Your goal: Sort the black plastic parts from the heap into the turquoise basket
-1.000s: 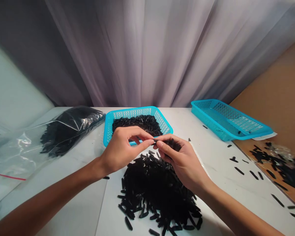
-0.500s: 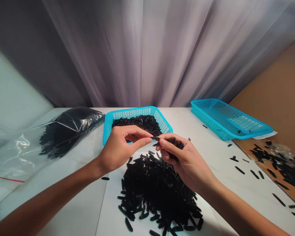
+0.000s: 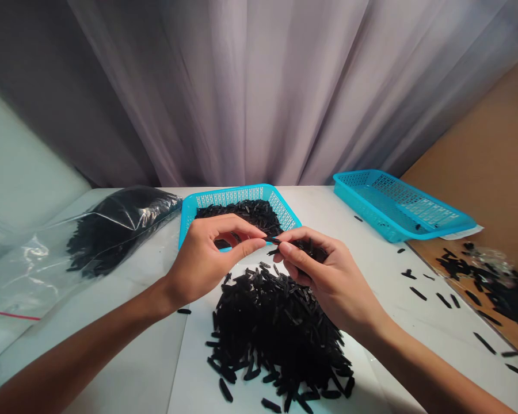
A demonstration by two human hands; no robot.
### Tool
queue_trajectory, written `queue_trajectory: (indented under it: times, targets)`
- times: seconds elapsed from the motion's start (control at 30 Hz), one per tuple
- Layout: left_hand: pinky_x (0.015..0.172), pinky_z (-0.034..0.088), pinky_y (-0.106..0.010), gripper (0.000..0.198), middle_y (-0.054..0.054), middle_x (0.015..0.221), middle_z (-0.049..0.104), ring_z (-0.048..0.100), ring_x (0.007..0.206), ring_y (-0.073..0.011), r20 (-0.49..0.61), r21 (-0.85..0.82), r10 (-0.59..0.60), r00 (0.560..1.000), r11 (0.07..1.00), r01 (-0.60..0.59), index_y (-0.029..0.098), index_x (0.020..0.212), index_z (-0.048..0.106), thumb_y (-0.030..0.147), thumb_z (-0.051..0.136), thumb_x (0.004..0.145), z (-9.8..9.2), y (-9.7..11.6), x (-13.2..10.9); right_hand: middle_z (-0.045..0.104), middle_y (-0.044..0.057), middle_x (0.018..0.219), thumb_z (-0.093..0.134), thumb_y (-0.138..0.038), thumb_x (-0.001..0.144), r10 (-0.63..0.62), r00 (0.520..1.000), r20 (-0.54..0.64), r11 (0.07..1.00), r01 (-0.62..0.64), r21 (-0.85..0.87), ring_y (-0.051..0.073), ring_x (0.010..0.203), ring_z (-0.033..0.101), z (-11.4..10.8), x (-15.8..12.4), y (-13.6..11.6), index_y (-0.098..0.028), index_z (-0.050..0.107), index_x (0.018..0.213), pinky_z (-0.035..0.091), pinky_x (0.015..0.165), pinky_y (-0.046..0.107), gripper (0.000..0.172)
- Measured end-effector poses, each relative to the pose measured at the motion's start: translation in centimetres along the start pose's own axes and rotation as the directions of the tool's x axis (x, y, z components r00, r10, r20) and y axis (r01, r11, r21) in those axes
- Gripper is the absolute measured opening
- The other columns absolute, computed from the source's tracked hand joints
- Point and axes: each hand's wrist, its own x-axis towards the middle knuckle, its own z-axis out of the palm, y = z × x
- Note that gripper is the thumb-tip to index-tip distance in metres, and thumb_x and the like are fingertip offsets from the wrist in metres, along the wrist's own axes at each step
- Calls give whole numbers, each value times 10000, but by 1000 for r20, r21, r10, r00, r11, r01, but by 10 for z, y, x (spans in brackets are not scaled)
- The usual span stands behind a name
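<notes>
Between my two hands is a small black strip [image 3: 273,240], its ends pinched by the fingertips of both. My left hand [image 3: 213,253] is closed, thumb and forefinger gripping the strip's left end. On the other end, my right hand [image 3: 319,264] pinches with thumb and forefinger, while its curled fingers also hold several more black strips against the palm. Below them a large heap of black strips [image 3: 271,333] lies on a white sheet [image 3: 190,374]. Just behind my left hand stands a blue perforated basket [image 3: 291,213] partly filled with similar strips.
A clear plastic bag [image 3: 38,259] with black pieces lies at left. Another blue basket [image 3: 397,230] stands at back right with a few bits inside. Loose strips are scattered on the right of the white table [image 3: 362,282]; more lie on the brown surface [image 3: 440,259]. A curtain [image 3: 242,92] hangs behind.
The view has shifted slightly. Both hands keep the same pinch on the strip between them, with barely any movement of the fingers.
</notes>
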Motion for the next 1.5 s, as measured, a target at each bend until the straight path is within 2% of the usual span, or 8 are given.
queue_trajectory:
  times: [0.2,0.5,0.73,1.0,1.17,1.3,1.5]
  targets:
    - [672,536,-162,19,34,822,762,683,755,-83,-1,14,36,999,999,-36,211,838,769,197,781,833,-1,1,0,594,-23,696,741,-391,889,-35,999,-10,994,33,-105,80,594,461,-3,0,-2,-189,711,922,330,524,215,207]
    - [629,489,-161,100,43,794,751,648,716,-70,34,95,76,997,992,-79,205,805,746,199,709,898,-2,2,-1,598,-9,712,734,-440,879,-54,999,-2,973,53,-224,86,580,446,-3,2,-4,-168,701,890,323,509,234,274]
    - [623,477,-191,157,25,742,714,619,678,-85,62,77,57,996,995,-62,174,765,708,199,668,915,-1,1,-2,600,-8,697,719,-472,881,4,1000,23,976,1,-216,91,564,422,-4,0,-4,-180,681,897,285,490,234,296]
    - [627,479,-218,192,6,742,702,608,676,-104,105,81,31,994,996,-40,170,754,684,221,630,931,0,3,-1,598,7,701,707,-495,881,14,999,45,968,-2,-253,110,579,421,-5,0,-5,-188,678,896,303,503,250,309]
    - [635,489,-228,198,-2,729,699,619,683,-119,69,139,40,997,989,-50,171,739,681,229,632,921,-1,-2,1,590,-2,703,716,-495,874,47,998,46,975,-36,-218,104,576,412,-5,2,-3,-184,679,900,276,503,248,314]
    - [659,509,-233,211,-8,749,709,645,711,-129,44,116,-27,999,993,22,171,753,688,277,633,926,-3,-8,4,604,1,719,733,-467,869,82,996,36,987,-76,-144,104,596,428,-6,4,-2,-180,687,910,279,524,248,294]
    - [651,495,-229,204,-2,747,702,631,705,-117,57,105,-8,998,994,2,167,751,692,258,636,925,-3,-3,1,642,17,767,732,-441,877,61,998,16,989,-58,-135,104,598,426,-8,3,-4,-182,701,940,296,539,254,269]
